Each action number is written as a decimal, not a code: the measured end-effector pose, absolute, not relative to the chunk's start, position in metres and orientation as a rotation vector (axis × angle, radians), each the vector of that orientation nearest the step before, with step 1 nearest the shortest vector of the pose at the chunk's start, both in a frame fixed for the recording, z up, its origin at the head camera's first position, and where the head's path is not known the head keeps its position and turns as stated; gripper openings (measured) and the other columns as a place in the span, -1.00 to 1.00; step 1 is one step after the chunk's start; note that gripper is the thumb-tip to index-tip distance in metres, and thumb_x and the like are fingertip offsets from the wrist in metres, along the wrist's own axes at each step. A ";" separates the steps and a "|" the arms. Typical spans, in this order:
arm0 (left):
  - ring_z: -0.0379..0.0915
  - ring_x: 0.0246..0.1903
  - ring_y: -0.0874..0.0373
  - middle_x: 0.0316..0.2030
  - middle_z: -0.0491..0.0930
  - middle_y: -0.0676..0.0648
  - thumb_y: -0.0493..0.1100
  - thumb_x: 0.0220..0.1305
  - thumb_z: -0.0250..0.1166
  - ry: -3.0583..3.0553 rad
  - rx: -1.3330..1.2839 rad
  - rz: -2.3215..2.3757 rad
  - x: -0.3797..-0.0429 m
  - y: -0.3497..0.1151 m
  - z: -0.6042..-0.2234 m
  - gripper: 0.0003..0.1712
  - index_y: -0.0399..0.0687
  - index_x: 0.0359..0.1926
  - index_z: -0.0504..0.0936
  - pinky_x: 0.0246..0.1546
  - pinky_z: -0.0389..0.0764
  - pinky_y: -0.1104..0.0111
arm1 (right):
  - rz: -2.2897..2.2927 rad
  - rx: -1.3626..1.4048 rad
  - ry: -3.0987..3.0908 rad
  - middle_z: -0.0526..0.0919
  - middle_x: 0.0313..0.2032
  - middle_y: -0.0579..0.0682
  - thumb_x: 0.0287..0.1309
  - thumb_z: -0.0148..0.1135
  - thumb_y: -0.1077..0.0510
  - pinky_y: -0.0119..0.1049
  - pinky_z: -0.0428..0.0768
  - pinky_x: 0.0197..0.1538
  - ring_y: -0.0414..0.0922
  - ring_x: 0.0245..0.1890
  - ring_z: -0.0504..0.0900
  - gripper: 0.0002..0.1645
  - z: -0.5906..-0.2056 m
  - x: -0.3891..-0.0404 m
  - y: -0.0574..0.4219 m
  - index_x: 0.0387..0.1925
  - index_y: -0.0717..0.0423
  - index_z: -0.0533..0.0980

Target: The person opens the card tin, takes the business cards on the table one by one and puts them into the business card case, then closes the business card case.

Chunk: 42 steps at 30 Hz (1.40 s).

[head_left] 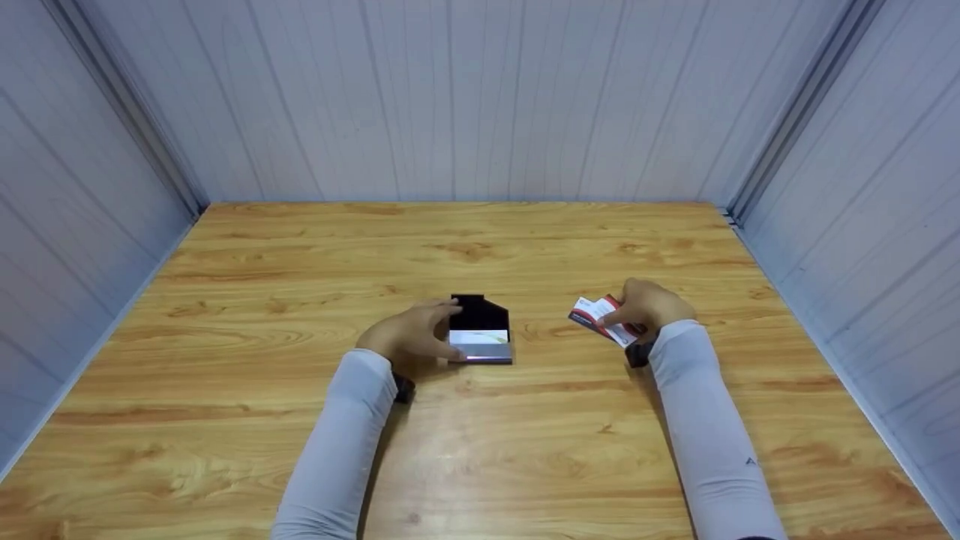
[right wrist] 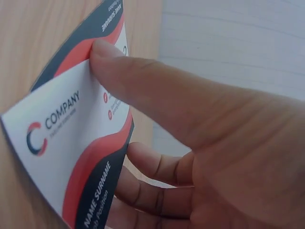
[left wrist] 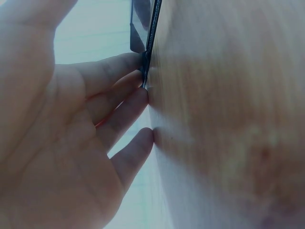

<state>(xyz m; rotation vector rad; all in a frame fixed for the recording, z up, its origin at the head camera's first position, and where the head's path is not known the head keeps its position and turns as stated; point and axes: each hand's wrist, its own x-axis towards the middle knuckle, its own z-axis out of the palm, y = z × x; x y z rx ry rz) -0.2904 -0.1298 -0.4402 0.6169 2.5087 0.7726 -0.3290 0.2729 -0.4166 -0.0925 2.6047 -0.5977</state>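
A business card case [head_left: 480, 348] lies on the table with its black lid laid back. Cards with a white top edge [head_left: 478, 337] show inside, behind its silvery front. My left hand [head_left: 411, 330] holds the case at its left side, thumb at the near corner and fingers along the far part of that edge. In the left wrist view the fingertips [left wrist: 144, 95] meet the case's thin edge and the tabletop. Off to the right, my right hand [head_left: 651, 307] pinches red, white and black business cards [right wrist: 71, 129], at least two, fanned apart under the thumb.
The wood-grain table [head_left: 450, 435] is bounded by a pale panelled wall [head_left: 480, 97] at the back and by walls on the left and right. Both forearms wear light sleeves [head_left: 330, 450], with a dark device at each wrist.
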 end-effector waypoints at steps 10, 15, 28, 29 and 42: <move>-0.25 0.53 -0.07 0.57 -0.09 -0.08 0.22 0.16 0.47 2.507 0.608 0.786 -0.291 -0.129 -0.440 0.12 0.06 0.59 0.08 0.43 0.00 -0.06 | -0.815 -0.024 2.546 0.42 -0.02 0.25 0.24 0.39 0.03 -0.14 0.71 -0.38 0.07 -0.19 0.53 -0.38 -0.417 -0.327 0.273 0.11 0.29 0.31; -0.25 0.53 -0.09 0.57 -0.08 -0.10 0.23 0.16 0.46 2.511 0.621 0.766 -0.293 -0.129 -0.440 0.13 0.03 0.59 0.08 0.43 0.01 -0.07 | -0.927 -0.006 2.487 0.40 0.03 0.27 0.27 0.33 0.15 -0.15 0.70 -0.33 0.03 -0.20 0.57 -0.41 -0.418 -0.328 0.272 0.17 0.29 0.26; -0.27 0.54 -0.06 0.57 -0.11 -0.07 0.23 0.17 0.45 2.503 0.619 0.758 -0.294 -0.127 -0.440 0.12 0.06 0.59 0.06 0.43 0.02 -0.07 | -0.845 -0.250 2.514 0.52 0.07 0.32 0.49 -0.05 0.16 -0.17 0.57 -0.13 0.03 -0.11 0.58 -0.60 -0.407 -0.331 0.282 0.23 0.28 0.33; -0.27 0.54 -0.07 0.57 -0.11 -0.07 0.23 0.17 0.45 2.504 0.620 0.759 -0.294 -0.127 -0.440 0.12 0.05 0.59 0.06 0.43 0.02 -0.07 | -0.823 -0.293 2.541 0.54 0.06 0.31 0.49 -0.05 0.16 -0.17 0.55 -0.11 0.04 -0.10 0.58 -0.60 -0.406 -0.331 0.283 0.23 0.28 0.36; -0.26 0.53 -0.08 0.57 -0.11 -0.08 0.23 0.17 0.46 2.497 0.606 0.780 -0.294 -0.126 -0.441 0.12 0.08 0.59 0.07 0.43 0.02 -0.07 | -0.898 -0.475 2.709 0.60 -0.09 0.22 0.52 0.00 0.16 -0.11 0.54 -0.12 0.06 -0.19 0.63 -0.61 -0.401 -0.333 0.277 0.28 0.00 0.46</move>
